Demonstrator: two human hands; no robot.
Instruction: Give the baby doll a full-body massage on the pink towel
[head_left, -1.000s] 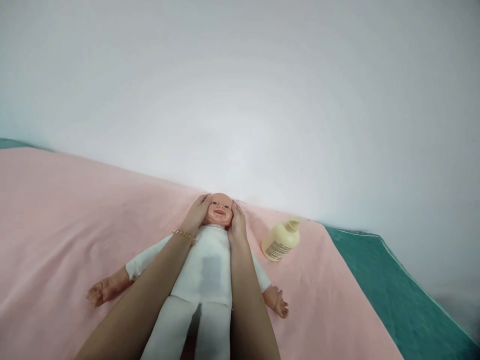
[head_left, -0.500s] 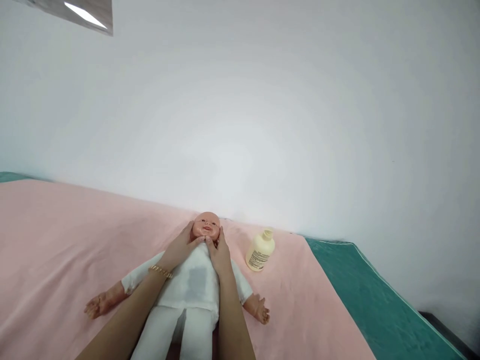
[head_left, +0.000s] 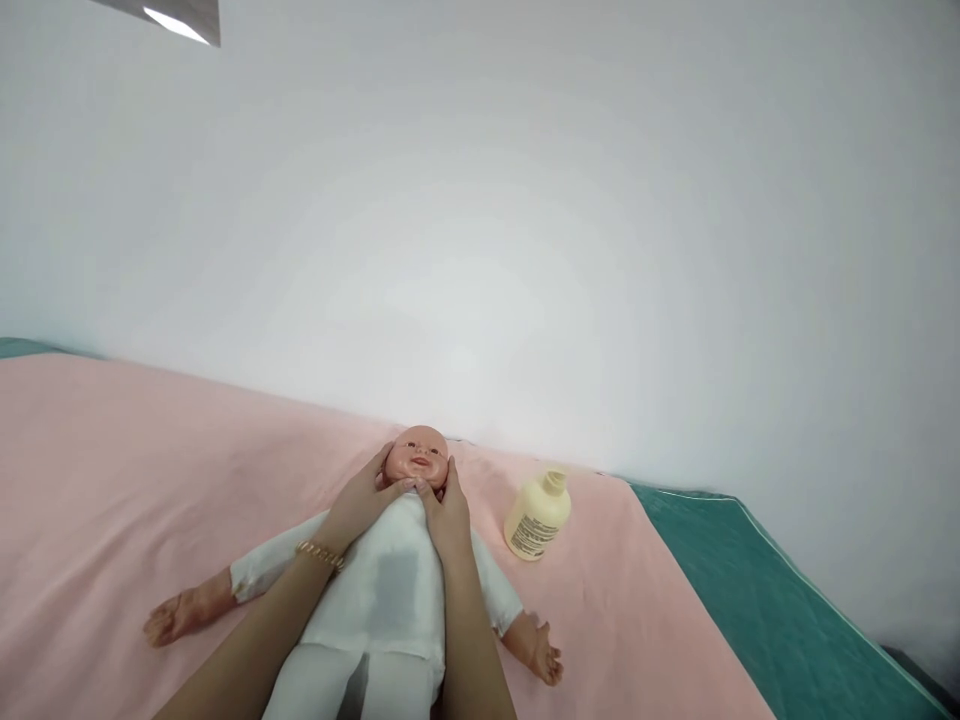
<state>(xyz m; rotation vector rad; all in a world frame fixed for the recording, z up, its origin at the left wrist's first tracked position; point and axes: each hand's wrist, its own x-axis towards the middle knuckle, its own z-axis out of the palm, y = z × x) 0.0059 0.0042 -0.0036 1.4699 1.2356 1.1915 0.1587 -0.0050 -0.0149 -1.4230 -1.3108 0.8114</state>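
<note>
A baby doll (head_left: 405, 580) with a white cloth body and plastic head and hands lies on its back, arms spread. My left hand (head_left: 367, 497) cups one side of its head and neck, thumb under the chin. On the other side, my right hand (head_left: 447, 508) does the same, its thumb meeting the left one at the doll's chin. The fingers reach behind the head, where their tips are partly hidden. A gold bracelet (head_left: 320, 554) circles my left wrist. Right of the doll stands a pale yellow bottle (head_left: 538, 515) with printed text and no pump on its neck.
A pink sheet (head_left: 172, 450) covers the bed under the doll, with some creases. Green covering (head_left: 750, 580) shows along the right edge and at the far left corner. A white wall (head_left: 480, 220) rises directly behind. Something grey with a bright patch (head_left: 176, 25) hangs at top left.
The view has shifted slightly, so the doll and bottle appear a little larger, and the bottle sits lower and further right. Both hands stay around the doll's head and neck.
</note>
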